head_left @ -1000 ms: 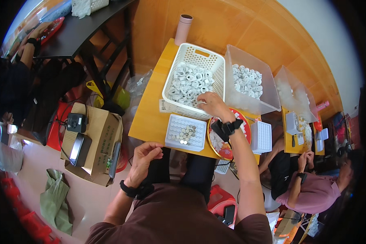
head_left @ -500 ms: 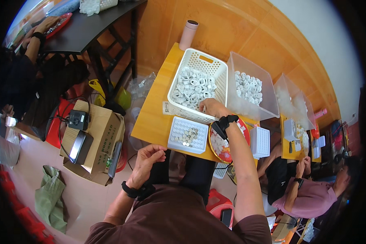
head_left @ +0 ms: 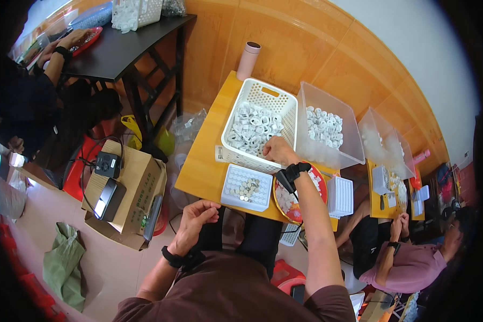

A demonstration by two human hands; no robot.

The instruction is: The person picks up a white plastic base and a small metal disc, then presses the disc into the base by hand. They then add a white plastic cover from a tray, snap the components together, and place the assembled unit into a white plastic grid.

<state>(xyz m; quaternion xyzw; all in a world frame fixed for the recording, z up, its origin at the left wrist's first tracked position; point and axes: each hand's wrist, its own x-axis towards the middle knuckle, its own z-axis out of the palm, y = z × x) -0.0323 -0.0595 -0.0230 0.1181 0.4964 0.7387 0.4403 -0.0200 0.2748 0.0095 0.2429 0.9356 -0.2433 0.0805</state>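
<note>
My right hand (head_left: 279,150) reaches over the near right rim of a white perforated basket (head_left: 234,153), its fingers curled together; what they hold, if anything, is hidden. Inside the basket lies a heap of small white plastic parts (head_left: 252,126). At the table's front edge my left hand (head_left: 197,221) is closed in a pinch, and whatever may be in it is too small to make out. Between the hands stands a white gridded tray (head_left: 260,199) with several small round metallic discs (head_left: 247,190). Under my right wrist is a red-rimmed round tray (head_left: 280,206) of small white pieces.
A clear bin (head_left: 351,153) with more white parts adjoins the basket. Stacked white trays (head_left: 340,196) stand at the table's right. A pink bottle (head_left: 248,61) is at the back. An open cardboard box (head_left: 139,201) sits left. Two other people work nearby.
The view has shifted slightly, so the table appears lower. My right hand stays at the basket, fingers a little more drawn together. My left hand remains pinched at the table edge.
</note>
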